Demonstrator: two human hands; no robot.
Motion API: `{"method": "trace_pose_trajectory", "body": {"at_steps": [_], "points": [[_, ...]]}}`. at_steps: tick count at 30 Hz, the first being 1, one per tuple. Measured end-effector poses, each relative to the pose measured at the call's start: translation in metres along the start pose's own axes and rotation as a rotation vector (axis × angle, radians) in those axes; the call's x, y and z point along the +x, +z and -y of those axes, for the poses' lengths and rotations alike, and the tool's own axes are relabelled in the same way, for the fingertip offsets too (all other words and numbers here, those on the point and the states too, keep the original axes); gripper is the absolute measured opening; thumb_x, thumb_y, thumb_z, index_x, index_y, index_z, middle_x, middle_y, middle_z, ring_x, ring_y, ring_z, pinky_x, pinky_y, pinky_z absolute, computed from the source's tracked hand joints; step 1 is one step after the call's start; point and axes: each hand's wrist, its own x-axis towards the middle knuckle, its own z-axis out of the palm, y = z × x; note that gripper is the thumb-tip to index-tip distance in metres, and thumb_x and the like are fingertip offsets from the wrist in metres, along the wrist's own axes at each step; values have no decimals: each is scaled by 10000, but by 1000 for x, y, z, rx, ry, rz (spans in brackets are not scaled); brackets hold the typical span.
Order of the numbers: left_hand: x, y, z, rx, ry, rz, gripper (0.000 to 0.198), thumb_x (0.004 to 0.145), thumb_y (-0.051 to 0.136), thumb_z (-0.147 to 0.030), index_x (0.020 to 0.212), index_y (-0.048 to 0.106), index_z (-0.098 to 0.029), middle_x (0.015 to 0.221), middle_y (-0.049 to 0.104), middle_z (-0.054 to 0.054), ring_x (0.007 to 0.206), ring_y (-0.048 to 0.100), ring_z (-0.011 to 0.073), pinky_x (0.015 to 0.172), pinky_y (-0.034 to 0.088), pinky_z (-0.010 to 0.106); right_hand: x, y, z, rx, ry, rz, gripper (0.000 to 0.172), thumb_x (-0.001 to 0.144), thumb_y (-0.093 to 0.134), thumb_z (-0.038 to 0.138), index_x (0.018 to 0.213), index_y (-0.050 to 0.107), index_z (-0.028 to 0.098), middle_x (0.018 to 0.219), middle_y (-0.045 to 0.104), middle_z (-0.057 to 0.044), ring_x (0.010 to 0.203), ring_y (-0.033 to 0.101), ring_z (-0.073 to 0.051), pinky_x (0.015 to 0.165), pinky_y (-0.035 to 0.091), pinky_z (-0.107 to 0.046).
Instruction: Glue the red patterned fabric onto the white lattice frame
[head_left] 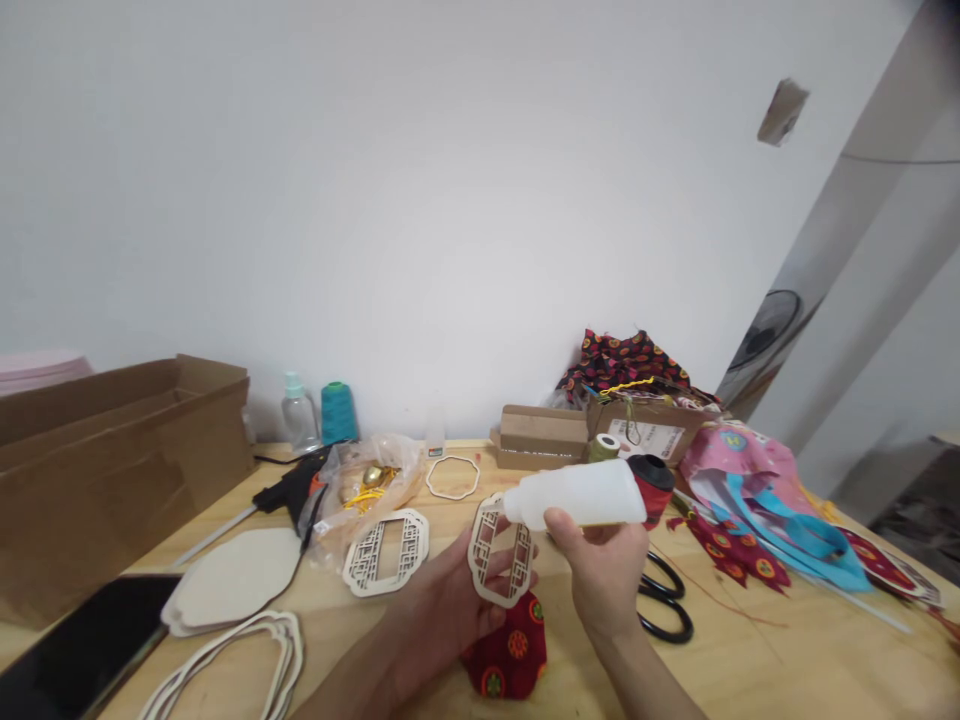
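Observation:
My left hand (pixel 442 610) holds a small pale wooden lattice frame (pixel 501 550) upright by its lower edge, above a red patterned fabric piece (pixel 508 655) lying on the table. My right hand (pixel 600 570) grips a white plastic squeeze bottle (pixel 581 495) lying sideways, its nozzle pointing left and touching the top of the frame. A second lattice frame (pixel 386 551) lies flat on the wooden table (pixel 750 650) to the left.
Black scissors (pixel 664 605) lie just right of my right hand. A black glue gun (pixel 292 490), plastic bag (pixel 371 485), thin ring (pixel 452 477), wooden cut-outs (pixel 232 585), a phone (pixel 75 650), cardboard boxes (pixel 112 460) and patterned fabrics (pixel 757 500) surround them.

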Motion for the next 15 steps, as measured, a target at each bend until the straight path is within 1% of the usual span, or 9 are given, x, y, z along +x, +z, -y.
{"method": "trace_pose_trajectory", "body": {"at_steps": [4, 9, 13, 15], "points": [[-1, 0, 0, 9, -12, -8, 414, 841, 355, -413, 1184, 489, -223, 1059, 624, 63, 980, 566, 204, 690, 392, 220, 0, -1, 1, -13, -25, -32, 336, 562, 720, 206, 875, 642, 109, 709, 704, -95, 596, 641, -206, 603, 531, -331], [-2, 1, 1, 18, -9, -3, 391, 837, 353, -433, 1118, 535, -231, 1014, 638, 54, 928, 584, 180, 670, 391, 210, -1, 2, 3, 3, -11, 26, 304, 563, 713, 213, 844, 650, 115, 678, 705, -90, 609, 648, -220, 582, 531, -321], [-2, 2, 0, 24, -28, -45, 417, 829, 367, -440, 1157, 500, -220, 1035, 634, 65, 951, 580, 196, 661, 389, 207, -1, 0, 2, -9, -23, -4, 285, 570, 709, 204, 836, 650, 120, 683, 707, -90, 651, 654, -233, 581, 531, -319], [-1, 1, 0, 27, -27, -50, 401, 829, 366, -445, 1131, 515, -227, 1029, 638, 59, 948, 582, 192, 667, 387, 209, -1, 0, 2, -6, -25, 16, 273, 577, 705, 213, 828, 651, 122, 683, 707, -89, 657, 654, -235, 597, 531, -328]]}}
